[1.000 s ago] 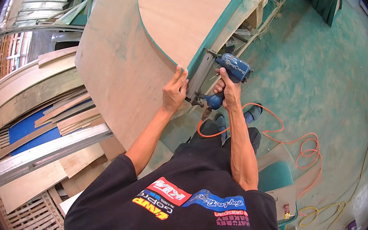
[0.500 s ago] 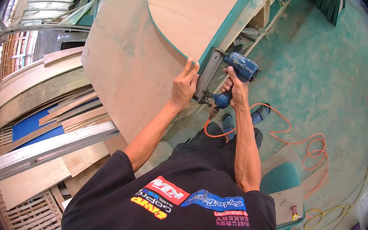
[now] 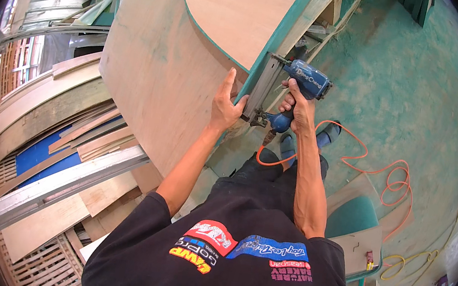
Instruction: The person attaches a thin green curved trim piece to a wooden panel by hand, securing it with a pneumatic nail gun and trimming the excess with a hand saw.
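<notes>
In the head view, the left hand lies spread flat on the curved tan plywood panel near its green-painted edge, bracing it, while the right hand grips the blue pneumatic nail gun, nose against that edge.

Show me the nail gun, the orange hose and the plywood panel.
nail gun (image 3: 308, 79), head view, blue body.
orange hose (image 3: 388, 181), head view, loop on the floor.
plywood panel (image 3: 152, 72), head view, bare curved face.
</notes>
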Demonstrator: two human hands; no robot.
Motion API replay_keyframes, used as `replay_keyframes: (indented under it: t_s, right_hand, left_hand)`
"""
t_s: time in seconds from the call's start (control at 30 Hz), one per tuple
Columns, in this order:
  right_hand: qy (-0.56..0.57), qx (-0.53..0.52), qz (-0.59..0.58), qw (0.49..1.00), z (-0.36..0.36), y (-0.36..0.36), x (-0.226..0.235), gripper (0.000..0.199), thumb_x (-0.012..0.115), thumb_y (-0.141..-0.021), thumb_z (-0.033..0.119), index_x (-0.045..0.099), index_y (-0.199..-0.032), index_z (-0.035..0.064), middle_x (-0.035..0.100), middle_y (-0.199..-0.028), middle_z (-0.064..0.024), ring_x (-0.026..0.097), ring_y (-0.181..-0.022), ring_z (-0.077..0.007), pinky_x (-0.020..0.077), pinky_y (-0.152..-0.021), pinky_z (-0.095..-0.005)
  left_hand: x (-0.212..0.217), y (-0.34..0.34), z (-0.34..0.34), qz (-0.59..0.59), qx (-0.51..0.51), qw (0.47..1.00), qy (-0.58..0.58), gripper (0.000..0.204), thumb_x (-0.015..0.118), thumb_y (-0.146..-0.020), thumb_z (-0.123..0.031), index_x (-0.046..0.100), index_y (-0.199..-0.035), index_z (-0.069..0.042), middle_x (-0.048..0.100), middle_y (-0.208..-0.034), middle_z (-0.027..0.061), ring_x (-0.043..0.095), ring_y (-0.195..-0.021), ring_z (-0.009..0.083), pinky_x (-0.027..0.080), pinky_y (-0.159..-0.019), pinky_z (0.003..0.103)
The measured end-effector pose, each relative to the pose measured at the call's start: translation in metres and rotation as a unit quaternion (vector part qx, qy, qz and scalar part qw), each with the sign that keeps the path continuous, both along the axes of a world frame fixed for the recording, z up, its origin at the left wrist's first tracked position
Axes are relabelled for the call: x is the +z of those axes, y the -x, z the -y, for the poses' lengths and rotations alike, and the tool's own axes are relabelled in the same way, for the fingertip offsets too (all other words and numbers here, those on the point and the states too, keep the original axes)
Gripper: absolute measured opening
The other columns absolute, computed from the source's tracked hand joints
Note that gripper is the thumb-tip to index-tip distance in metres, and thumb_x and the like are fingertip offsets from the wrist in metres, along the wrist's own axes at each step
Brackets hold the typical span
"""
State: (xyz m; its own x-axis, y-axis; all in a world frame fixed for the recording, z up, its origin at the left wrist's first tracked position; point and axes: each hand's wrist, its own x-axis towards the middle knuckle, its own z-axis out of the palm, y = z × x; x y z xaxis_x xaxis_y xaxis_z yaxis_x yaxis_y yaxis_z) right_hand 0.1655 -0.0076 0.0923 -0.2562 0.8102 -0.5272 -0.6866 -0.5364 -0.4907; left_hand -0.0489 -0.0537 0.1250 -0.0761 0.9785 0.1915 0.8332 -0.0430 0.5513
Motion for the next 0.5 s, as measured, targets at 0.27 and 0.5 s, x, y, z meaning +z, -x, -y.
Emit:
replay_keyframes:
  t_s: [0.27, 0.5]
  right_hand:
    - [-0.01, -0.004, 0.02, 1.0, 0.0031, 0.0047, -0.0002, 0.039, 0.078, -0.094, 0.033, 0.068, -0.107, -0.0019, 0.046, -0.059, 0.0049, 0.048, -0.049, -0.0087, 0.0431, -0.048, -0.0283]
    - [-0.015, -0.001, 0.025, 1.0, 0.0039, 0.0056, -0.0045, 0.037, 0.078, -0.094, 0.033, 0.068, -0.103, -0.0008, 0.047, -0.059, 0.0048, 0.049, -0.049, -0.0087, 0.0446, -0.048, -0.028]
  left_hand:
    - [-0.0039, 0.0017, 0.004, 0.048, 0.017, 0.997, 0.053, 0.07, 0.078, -0.083, -0.004, 0.049, -0.147, 0.0, 0.059, -0.137, 0.0233, 0.067, -0.113, 0.038, 0.058, -0.093, 0.042]
    - [-0.0027, 0.0034, 0.0009, 0.052, 0.01, 0.997, 0.063, 0.062, 0.079, -0.081, -0.006, 0.055, -0.138, 0.002, 0.066, -0.123, 0.0237, 0.069, -0.108, 0.0362, 0.057, -0.09, 0.04]
